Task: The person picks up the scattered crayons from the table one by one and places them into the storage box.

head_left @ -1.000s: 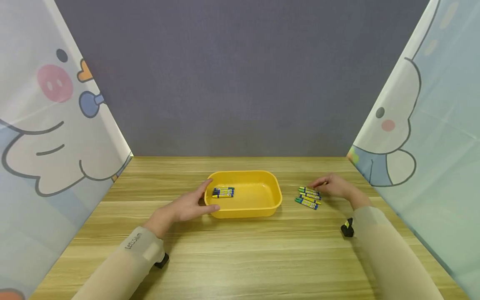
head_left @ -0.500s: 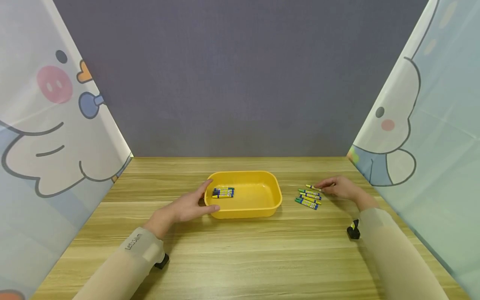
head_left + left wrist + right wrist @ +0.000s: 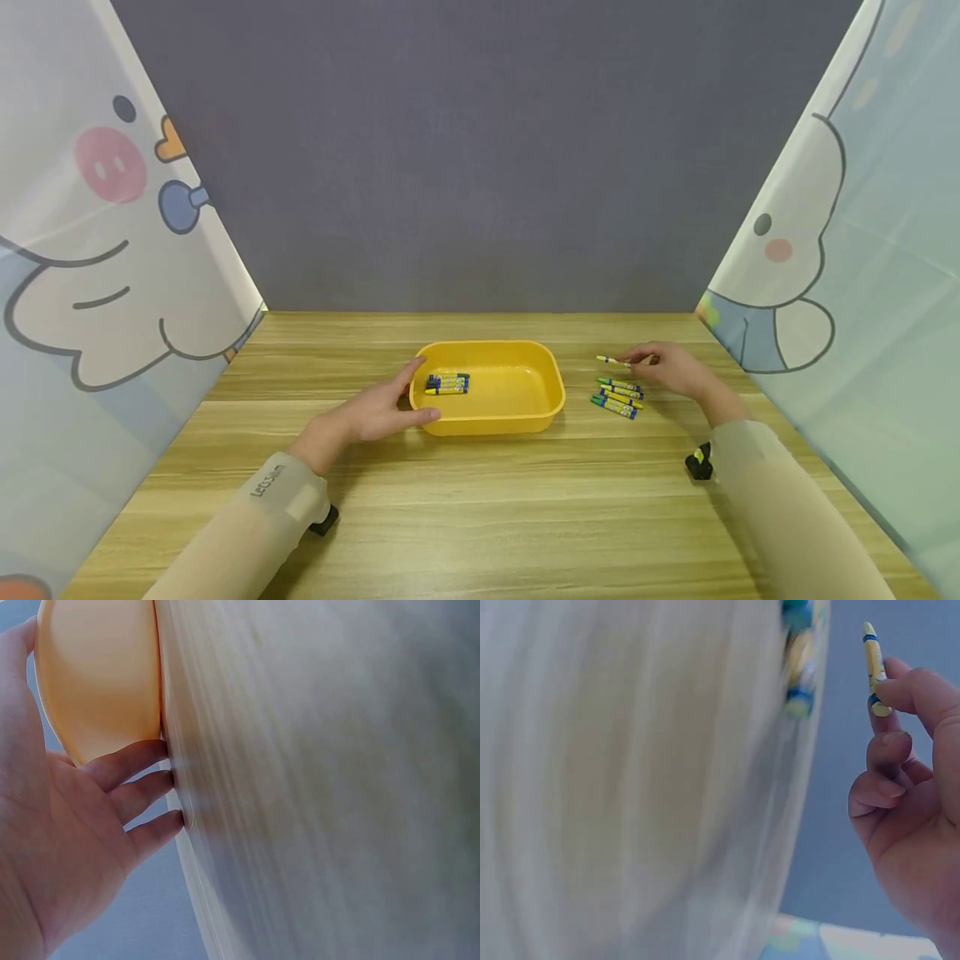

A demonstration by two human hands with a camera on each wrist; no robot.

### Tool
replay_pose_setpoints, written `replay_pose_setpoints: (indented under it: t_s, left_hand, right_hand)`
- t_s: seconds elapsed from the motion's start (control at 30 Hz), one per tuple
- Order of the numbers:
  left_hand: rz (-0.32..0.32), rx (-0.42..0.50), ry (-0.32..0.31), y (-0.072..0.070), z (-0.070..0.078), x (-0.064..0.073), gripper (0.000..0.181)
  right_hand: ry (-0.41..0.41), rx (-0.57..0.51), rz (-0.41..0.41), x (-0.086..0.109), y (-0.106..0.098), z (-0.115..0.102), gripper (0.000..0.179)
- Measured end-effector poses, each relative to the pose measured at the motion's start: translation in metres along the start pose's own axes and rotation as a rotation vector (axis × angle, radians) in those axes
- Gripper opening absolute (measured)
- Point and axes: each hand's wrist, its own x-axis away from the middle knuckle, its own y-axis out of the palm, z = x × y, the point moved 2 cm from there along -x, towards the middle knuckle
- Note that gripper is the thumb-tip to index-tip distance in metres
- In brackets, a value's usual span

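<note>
A yellow crayon with a blue-banded wrapper [image 3: 611, 360] is pinched near its end between the thumb and index finger of my right hand [image 3: 667, 369]. In the right wrist view that crayon [image 3: 873, 656] shows clear of the table, its pointed tip away from the palm. Just in front of it, several more crayons [image 3: 619, 397] lie side by side on the table, green and yellow among them. My left hand [image 3: 378, 408] rests with spread, fairly straight fingers against the left end of a yellow plastic tray [image 3: 525, 423]. Inside the tray, a small row of crayons [image 3: 447, 384] lies at the left.
The wood-grain table [image 3: 480, 508] carries everything. A dark grey panel [image 3: 480, 167] stands behind it, with cartoon-printed sheets [image 3: 112, 250] at the left and right sides. Both forearms wear light sleeves [image 3: 247, 525] and small black devices at the wrists.
My right hand has picked the yellow crayon from the back of the row, lifting it and shifting slightly away and left with it. The left hand and tray stay put.
</note>
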Motion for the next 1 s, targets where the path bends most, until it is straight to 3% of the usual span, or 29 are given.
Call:
replay_pose_setpoints:
  t_s: [0.47, 0.73, 1.0]
  left_hand:
    - [-0.004, -0.009, -0.007, 0.0, 0.001, -0.002, 0.115]
    - [0.004, -0.008, -0.002, -0.002, 0.004, 0.0, 0.116]
    - [0.015, -0.009, 0.002, -0.002, 0.003, 0.0, 0.115]
  right_hand:
    - [-0.065, -0.152, -0.012, -0.021, 0.026, -0.089, 0.027]
    - [-0.127, -0.279, -0.074, -0.036, 0.055, -0.137, 0.027]
    - [-0.177, -0.289, -0.13, -0.05, 0.093, -0.172, 0.027]
